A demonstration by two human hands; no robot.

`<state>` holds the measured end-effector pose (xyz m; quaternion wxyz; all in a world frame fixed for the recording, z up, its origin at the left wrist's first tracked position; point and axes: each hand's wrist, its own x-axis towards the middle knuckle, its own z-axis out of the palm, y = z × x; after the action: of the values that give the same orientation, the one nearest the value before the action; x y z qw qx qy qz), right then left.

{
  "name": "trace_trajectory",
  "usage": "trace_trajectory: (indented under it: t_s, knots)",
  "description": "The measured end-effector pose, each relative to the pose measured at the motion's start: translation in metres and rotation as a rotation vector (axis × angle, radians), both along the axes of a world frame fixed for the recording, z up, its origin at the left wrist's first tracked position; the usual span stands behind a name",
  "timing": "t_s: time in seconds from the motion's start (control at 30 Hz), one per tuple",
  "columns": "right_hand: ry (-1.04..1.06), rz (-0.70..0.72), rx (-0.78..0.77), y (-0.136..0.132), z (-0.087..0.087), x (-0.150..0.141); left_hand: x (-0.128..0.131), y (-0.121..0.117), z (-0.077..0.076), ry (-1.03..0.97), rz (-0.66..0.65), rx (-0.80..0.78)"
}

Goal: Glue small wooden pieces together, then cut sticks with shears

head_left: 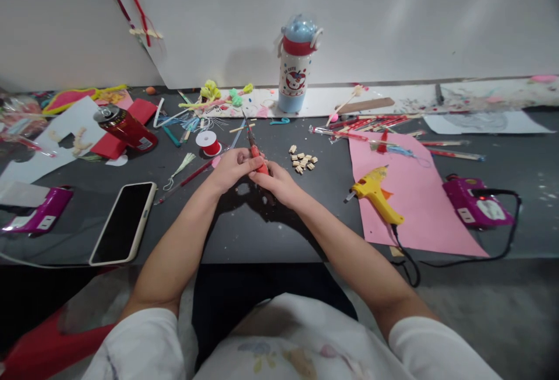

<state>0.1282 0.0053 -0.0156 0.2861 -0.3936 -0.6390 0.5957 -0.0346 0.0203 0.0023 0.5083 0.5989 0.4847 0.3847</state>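
A pair of scissors (pixel 257 156) with orange-red handles is between my hands over the table, its blades pointing away from me. My left hand (pixel 236 169) is closed at the left side of the handles, thumb laid across them. My right hand (pixel 278 182) closes around the handles from the right. Its lower fingers are in shadow and partly hidden. Just right of my hands lies a small heap of short pale wooden pieces (pixel 302 162). A spool of red ribbon (pixel 209 144) stands to the left of my left hand.
A children's bottle (pixel 299 66) stands behind my hands. To the right, a yellow glue gun (pixel 376 194) lies on pink paper (pixel 410 234), near a purple power strip (pixel 478 202). Leftward are a phone (pixel 123 223), a tilted red can (pixel 126 128) and craft scraps.
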Motion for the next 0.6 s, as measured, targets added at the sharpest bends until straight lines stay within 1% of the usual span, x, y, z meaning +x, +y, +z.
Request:
trace_trajectory:
  t_s: [0.07, 0.17, 0.27, 0.33, 0.37, 0.43, 0.47, 0.53, 0.57, 0.6]
  knots:
    - [-0.002, 0.012, -0.002, 0.0, 0.002, 0.0, -0.001, -0.001, 0.001, 0.009, -0.001, -0.002]
    - [-0.013, 0.014, -0.01, 0.0, 0.004, 0.0, -0.003, -0.001, 0.003, 0.027, -0.012, -0.052]
    - [-0.005, -0.033, -0.029, 0.0, 0.002, 0.0, -0.009, 0.003, 0.0, 0.011, -0.013, -0.076]
    - [-0.012, -0.077, -0.049, 0.0, 0.001, 0.001, -0.017, 0.008, -0.003, -0.019, 0.014, -0.07]
    - [-0.019, -0.091, -0.06, -0.001, 0.0, 0.001, -0.021, 0.011, -0.004, -0.03, 0.07, -0.058]
    - [-0.029, -0.093, -0.073, -0.002, -0.001, 0.002, -0.03, 0.016, -0.006, -0.045, 0.225, 0.043]
    - [-0.031, -0.084, -0.075, -0.003, -0.001, 0.002, -0.034, 0.018, -0.006, -0.016, 0.285, 0.126]
    - [-0.029, -0.065, -0.071, -0.005, 0.0, 0.002, -0.04, 0.019, -0.004, 0.129, 0.416, 0.354]
    - [-0.027, -0.057, -0.065, -0.006, 0.001, 0.002, -0.042, 0.018, -0.003, 0.244, 0.471, 0.48]
    - [-0.026, -0.048, -0.056, -0.006, 0.001, 0.002, -0.044, 0.017, -0.002, 0.369, 0.494, 0.586]
